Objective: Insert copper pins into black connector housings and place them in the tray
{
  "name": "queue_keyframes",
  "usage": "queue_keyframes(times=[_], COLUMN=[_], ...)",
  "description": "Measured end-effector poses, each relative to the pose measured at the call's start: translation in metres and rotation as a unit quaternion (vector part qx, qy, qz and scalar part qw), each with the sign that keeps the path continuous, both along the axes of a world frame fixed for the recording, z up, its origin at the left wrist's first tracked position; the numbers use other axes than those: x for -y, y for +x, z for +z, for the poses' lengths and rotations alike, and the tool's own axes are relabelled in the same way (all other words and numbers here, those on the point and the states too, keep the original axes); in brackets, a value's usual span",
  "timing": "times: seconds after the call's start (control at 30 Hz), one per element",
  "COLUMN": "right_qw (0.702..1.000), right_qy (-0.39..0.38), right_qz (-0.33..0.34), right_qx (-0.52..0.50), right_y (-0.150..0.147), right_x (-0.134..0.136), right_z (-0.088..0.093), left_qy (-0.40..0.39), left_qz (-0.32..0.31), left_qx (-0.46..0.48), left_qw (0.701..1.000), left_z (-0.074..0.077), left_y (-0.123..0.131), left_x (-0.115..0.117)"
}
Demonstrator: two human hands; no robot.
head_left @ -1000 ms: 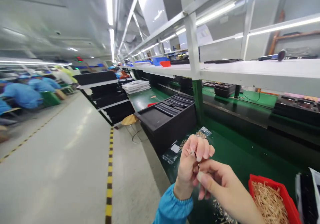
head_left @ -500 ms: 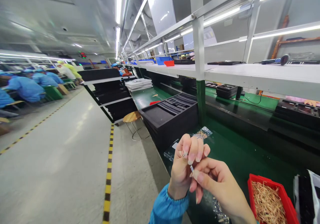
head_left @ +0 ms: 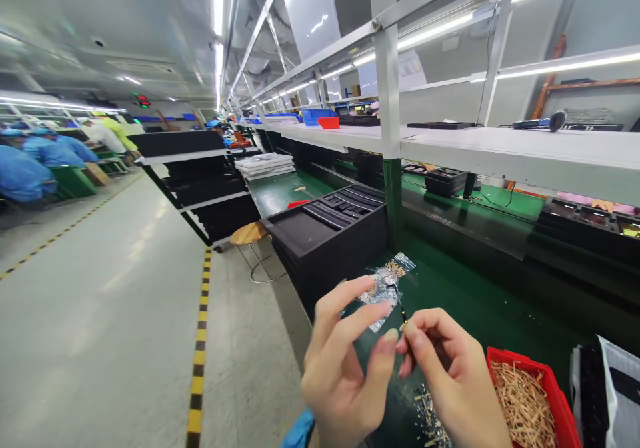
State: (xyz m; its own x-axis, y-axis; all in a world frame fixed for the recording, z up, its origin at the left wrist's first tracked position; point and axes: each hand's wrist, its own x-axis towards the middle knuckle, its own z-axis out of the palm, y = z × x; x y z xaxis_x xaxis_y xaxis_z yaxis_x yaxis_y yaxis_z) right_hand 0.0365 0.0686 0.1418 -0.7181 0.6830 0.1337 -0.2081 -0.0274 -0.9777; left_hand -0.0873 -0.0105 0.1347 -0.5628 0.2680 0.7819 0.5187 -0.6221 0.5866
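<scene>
Thumb and forefinger of my right hand (head_left: 445, 361) pinch a thin dark strip (head_left: 404, 313) with small yellowish marks, which points up and to the left. My left hand (head_left: 345, 361) is just left of it, fingers spread and curved, with nothing visible between them. Beyond my hands, clear plastic bags (head_left: 387, 285) with small copper-coloured pieces lie on the green bench (head_left: 460, 288). Small metallic pieces (head_left: 427, 415) are scattered beside my right wrist. A red bin (head_left: 560, 395) full of thin copper-coloured strips (head_left: 525, 401) stands to the right of my right hand.
Stacked black trays (head_left: 320, 235) stand at the bench's left edge, by a green-and-white post (head_left: 393, 195). A white shelf (head_left: 525, 151) runs above the bench. A round stool (head_left: 249, 233) and a black-loaded rack (head_left: 200, 181) stand left. People in blue sit far left.
My left hand has moved down and left, away from my right fingers, and its fingers have spread. The dark strip now shows in my right hand's pinch. The view has shifted slightly right.
</scene>
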Motion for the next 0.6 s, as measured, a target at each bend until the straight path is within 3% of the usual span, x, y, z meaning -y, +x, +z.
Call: queue_keyframes(times=[0.13,0.23,0.37,0.5,0.6], right_qw=[0.998,0.996,0.986,0.957,0.948], right_qy=[0.015,0.039,0.126,0.178,0.145], right_qz=[-0.056,-0.08,-0.106,-0.152,-0.098], right_qx=[0.012,0.012,0.04,0.171,0.267], right_y=[0.007,0.004,0.011,0.07,0.131], right_x=[0.007,0.013,0.011,-0.017,-0.057], right_z=[0.004,0.004,0.004,-0.005,-0.033], left_qy=[-0.108,-0.129,-0.115,-0.035,-0.008], left_qz=[-0.044,-0.068,-0.099,-0.094,-0.095], left_qx=[0.02,0.064,0.146,0.225,0.226], left_qw=[0.993,0.987,0.978,0.969,0.969], left_z=[-0.002,-0.005,-0.014,-0.022,-0.029], left_y=[0.007,0.01,0.01,-0.002,-0.009], left_x=[-0.008,-0.017,-0.03,-0.047,-0.06])
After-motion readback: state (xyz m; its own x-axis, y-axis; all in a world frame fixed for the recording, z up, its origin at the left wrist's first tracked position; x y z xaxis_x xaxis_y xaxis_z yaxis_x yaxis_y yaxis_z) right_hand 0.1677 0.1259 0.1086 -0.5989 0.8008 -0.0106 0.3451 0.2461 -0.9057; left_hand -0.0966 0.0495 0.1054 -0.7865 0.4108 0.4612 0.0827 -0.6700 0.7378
